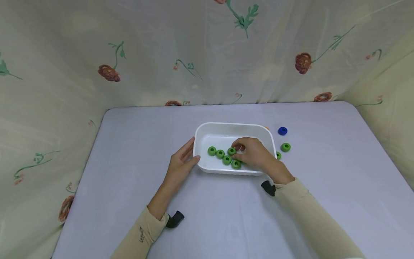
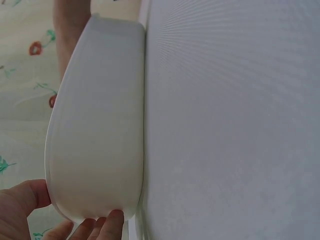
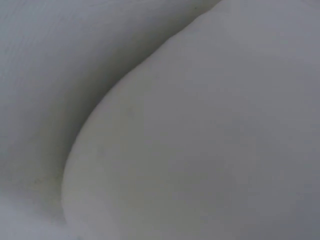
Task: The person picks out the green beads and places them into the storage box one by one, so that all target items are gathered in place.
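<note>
A white tray (image 1: 233, 172) stands on the table, with several green beads (image 1: 220, 154) grouped in its near half, each with a dark hole. My left hand (image 1: 179, 164) holds the tray's left end; in the left wrist view its thumb (image 2: 37, 193) touches the rim and the fingertips (image 2: 115, 219) rest against the outer wall. Inside the tray, my right hand (image 1: 253, 153) pinches one green bead (image 1: 231, 151) between thumb and fingers. That hand partly covers another bead beside it. Only the tray's pale outer wall (image 3: 190, 150) fills the right wrist view.
To the right of the tray lie a blue bead (image 1: 283, 131) and a green bead (image 1: 285, 147). Another green bead (image 1: 279, 155) and an orange piece (image 1: 266, 127) are partly hidden by the tray's rim. A flowered curtain (image 1: 145, 79) surrounds the white-covered table (image 1: 129, 144).
</note>
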A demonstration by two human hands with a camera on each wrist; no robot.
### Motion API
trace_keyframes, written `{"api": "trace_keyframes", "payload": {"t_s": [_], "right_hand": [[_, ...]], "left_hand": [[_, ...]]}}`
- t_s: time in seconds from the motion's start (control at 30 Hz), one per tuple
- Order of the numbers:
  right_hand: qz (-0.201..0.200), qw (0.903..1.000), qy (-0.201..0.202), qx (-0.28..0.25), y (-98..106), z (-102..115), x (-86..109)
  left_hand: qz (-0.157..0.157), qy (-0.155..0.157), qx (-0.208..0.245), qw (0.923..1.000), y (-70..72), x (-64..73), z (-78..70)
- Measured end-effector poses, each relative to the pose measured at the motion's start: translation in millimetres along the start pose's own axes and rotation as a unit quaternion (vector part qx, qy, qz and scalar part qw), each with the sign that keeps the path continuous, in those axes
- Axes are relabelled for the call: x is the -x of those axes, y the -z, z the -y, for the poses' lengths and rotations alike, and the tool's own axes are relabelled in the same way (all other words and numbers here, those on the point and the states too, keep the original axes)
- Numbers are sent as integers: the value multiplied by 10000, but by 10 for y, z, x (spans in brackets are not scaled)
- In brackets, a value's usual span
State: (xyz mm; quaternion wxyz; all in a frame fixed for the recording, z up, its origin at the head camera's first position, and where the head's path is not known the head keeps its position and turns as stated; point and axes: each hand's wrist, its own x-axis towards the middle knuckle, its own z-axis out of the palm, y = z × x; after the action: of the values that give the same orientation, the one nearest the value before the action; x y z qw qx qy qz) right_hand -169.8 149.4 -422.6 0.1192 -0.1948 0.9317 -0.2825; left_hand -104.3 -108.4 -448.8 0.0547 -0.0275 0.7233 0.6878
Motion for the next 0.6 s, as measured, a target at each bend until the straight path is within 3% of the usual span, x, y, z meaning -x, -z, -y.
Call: {"api": "trace_keyframes", "payload": {"t_s": [0.17, 0.3, 0.6], "right_hand": [[-97, 9999, -18, -41, 57, -9, 65], [-561, 9981, -83, -241, 184, -51, 164], [-1781, 9758, -919, -879, 563, -320, 461]], "left_hand": [[44, -25, 12, 10000, 0, -2, 6], [82, -42, 34, 10000, -1, 3, 1], [49, -68, 57, 9999, 1, 10, -7]]}}
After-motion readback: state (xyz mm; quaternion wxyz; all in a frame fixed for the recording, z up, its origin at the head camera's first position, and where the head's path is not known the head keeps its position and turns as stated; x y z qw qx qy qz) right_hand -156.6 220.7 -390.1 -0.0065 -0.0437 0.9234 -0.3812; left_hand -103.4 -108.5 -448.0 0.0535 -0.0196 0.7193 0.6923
